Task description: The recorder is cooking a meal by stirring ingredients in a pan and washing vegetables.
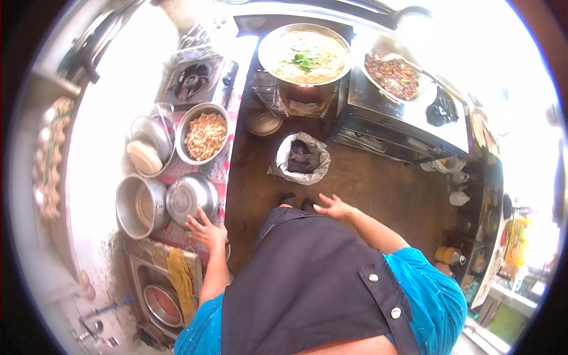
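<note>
My left hand (pixel 207 231) is spread at the near side of an upturned metal bowl (pixel 184 199); whether the fingertips touch it I cannot tell. Nothing is in its grasp. My right hand (pixel 336 207) hangs in the air over the floor with fingers apart, holding nothing. Left of the upturned bowl a deep aluminium pot (pixel 141 207) lies tilted with its mouth towards me. Behind them a metal bowl (pixel 179 143) holds many light brown chunks of food (pixel 205 136). All these rest on a counter with a red and white patterned cover (pixel 222 171).
A wide pan of soupy food with green leaves (pixel 306 55) sits on a lit stove ahead. Right of it, a pan of brown food (pixel 392 76) stands on a black-fronted unit. A lined bin (pixel 303 158) is on the floor before my feet. A sink (pixel 141 266) with a yellow cloth (pixel 181 277) lies near left.
</note>
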